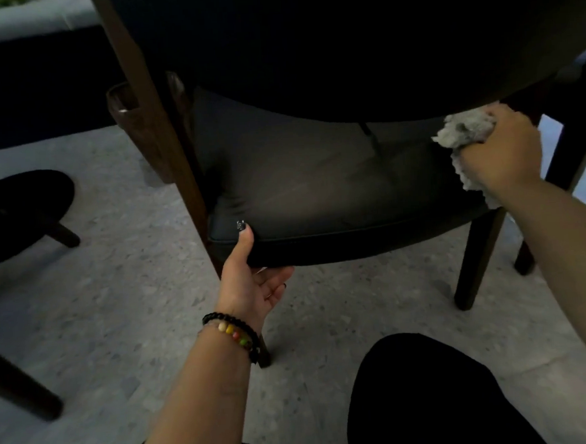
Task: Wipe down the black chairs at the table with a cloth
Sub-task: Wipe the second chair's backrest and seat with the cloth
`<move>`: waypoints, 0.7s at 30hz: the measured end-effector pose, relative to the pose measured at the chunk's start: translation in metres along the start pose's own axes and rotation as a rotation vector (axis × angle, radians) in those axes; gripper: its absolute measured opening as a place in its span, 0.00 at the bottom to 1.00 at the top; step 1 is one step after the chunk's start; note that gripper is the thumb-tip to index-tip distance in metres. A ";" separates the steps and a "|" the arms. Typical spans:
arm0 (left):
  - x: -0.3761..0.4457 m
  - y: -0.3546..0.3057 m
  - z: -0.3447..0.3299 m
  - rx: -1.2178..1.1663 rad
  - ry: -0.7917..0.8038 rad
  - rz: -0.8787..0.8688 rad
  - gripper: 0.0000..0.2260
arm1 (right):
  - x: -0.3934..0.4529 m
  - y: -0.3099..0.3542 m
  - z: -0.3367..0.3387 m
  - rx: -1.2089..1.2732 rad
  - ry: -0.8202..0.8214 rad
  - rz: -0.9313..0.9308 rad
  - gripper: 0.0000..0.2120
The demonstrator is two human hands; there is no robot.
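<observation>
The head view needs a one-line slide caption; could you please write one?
Right hand presses a grey cloth against the black chair while the left hand grips its seat edge.

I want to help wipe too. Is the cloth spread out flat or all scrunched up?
Scrunched up. The grey cloth is bunched in the right hand, with one end hanging below.

Black chair point(317, 193) upright on dark wooden legs, cushioned seat smooth and faintly glossy, curved backrest looming above. Grey, fluffy cloth point(464, 132) bunched at the seat's right rear edge, seemingly touching the upholstery.
</observation>
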State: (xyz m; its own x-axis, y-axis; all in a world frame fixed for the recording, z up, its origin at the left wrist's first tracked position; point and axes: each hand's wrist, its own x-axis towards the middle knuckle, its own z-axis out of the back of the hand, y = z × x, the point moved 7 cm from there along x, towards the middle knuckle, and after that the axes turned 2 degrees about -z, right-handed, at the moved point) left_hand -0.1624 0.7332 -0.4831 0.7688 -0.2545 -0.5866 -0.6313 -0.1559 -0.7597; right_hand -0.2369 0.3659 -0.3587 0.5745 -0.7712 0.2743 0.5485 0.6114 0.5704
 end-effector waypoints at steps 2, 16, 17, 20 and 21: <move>0.001 0.002 -0.001 -0.020 -0.015 0.006 0.20 | -0.009 0.004 0.002 0.023 0.004 0.010 0.17; -0.001 -0.004 -0.002 0.073 -0.031 -0.015 0.21 | -0.111 0.218 -0.109 0.245 0.328 0.462 0.20; -0.003 -0.004 -0.002 0.072 -0.041 -0.015 0.21 | -0.115 0.235 -0.119 0.240 0.382 0.511 0.21; -0.007 -0.005 -0.002 0.058 -0.062 -0.022 0.19 | -0.135 0.270 -0.137 0.140 0.517 0.708 0.22; -0.008 -0.004 -0.003 0.057 -0.062 -0.021 0.19 | -0.140 0.272 -0.137 0.097 0.535 0.765 0.22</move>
State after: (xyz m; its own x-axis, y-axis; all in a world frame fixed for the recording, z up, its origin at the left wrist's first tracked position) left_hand -0.1664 0.7331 -0.4742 0.7875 -0.1924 -0.5855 -0.6097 -0.1052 -0.7856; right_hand -0.0845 0.6648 -0.3480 0.9743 0.0332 0.2228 -0.1331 0.8829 0.4504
